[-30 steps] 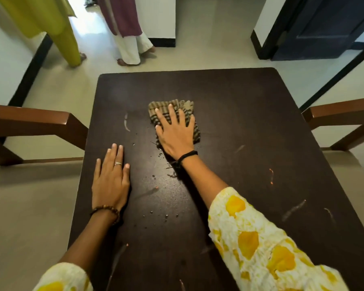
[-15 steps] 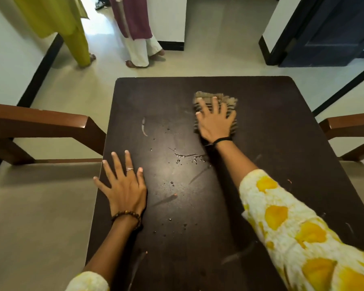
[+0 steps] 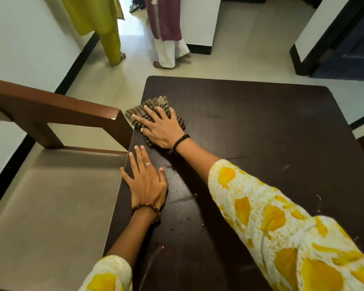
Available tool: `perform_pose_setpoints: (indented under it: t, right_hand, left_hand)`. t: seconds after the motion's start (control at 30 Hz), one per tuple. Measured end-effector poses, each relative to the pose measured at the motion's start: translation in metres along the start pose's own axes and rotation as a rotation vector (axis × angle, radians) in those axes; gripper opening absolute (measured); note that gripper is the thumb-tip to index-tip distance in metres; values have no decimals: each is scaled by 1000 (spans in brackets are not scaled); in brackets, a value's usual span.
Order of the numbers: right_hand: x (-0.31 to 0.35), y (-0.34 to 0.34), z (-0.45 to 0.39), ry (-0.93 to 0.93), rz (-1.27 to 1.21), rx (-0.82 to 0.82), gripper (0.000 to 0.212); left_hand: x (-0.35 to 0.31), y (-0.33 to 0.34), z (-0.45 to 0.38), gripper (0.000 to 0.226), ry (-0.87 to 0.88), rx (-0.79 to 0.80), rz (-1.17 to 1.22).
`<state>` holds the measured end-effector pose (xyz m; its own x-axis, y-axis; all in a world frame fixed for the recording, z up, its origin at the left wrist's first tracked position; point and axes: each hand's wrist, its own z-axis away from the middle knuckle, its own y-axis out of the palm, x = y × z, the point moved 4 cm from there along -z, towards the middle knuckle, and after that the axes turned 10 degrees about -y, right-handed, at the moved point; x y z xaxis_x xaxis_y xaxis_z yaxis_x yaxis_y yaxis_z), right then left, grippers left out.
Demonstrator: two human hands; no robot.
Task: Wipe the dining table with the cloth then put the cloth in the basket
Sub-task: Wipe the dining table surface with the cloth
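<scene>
Right hand (image 3: pixel 161 129) flat, fingers spread, pressing soft limp cloth (image 3: pixel 156 106) at dining table (image 3: pixel 261 127) far-left edge; likely light, best gathered by its bunched middle.

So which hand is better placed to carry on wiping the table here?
The right hand. It lies flat on the cloth at the table's left edge, while the left hand rests bare on the tabletop nearer the person, seemingly bracing.

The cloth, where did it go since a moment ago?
The right hand slid the cloth from the table's far middle to its left edge. The left hand stayed flat on the table, and the right stayed pressed on the cloth.
</scene>
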<state>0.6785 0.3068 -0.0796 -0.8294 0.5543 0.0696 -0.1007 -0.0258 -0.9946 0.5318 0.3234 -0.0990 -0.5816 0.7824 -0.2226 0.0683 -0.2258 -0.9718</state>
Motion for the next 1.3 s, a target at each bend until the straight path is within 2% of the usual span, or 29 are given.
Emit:
perform_pose_setpoints:
  t: [0.07,0.13,0.2,0.37,0.5,0.73,0.9,1.07,1.2,1.23,1.3]
  right_hand:
    - [4,2,20,-59,21,-2,48]
    - [-6,1,46,-39,37,-5,48]
    - [-29,-1,79,48,29,-18,48]
    - [-83,0,168,401,-59,-28,48]
    - [-58,3,171,486,-82,-56,49]
    - [5,-1,66,351,-103,-67,49]
    - [40,3,8,246,-105,0,50]
    - [61,7,56,-50,-2,-13,48]
    - [29,13,114,-260,37,40,52]
    - [13,14,128,-254,51,41,52]
    - [-20,10,148,-108,38,23,55]
  left_hand:
    - [0,0,0,71,-9,12,19]
    - [0,-3,1,69,-14,32,43]
    - [0,-7,1,63,-12,54,90]
    - [27,-22,23,64,71,102,340]
    - [47,-15,57,64,131,66,187]
    - [47,-6,53,63,159,-10,92]
    - [47,-6,52,69,158,-29,121]
    - [46,-16,55,77,155,-31,183]
    - [47,-14,54,83,146,-12,174]
    - [47,-13,54,83,142,-6,192]
    - [46,-12,54,85,145,11,240]
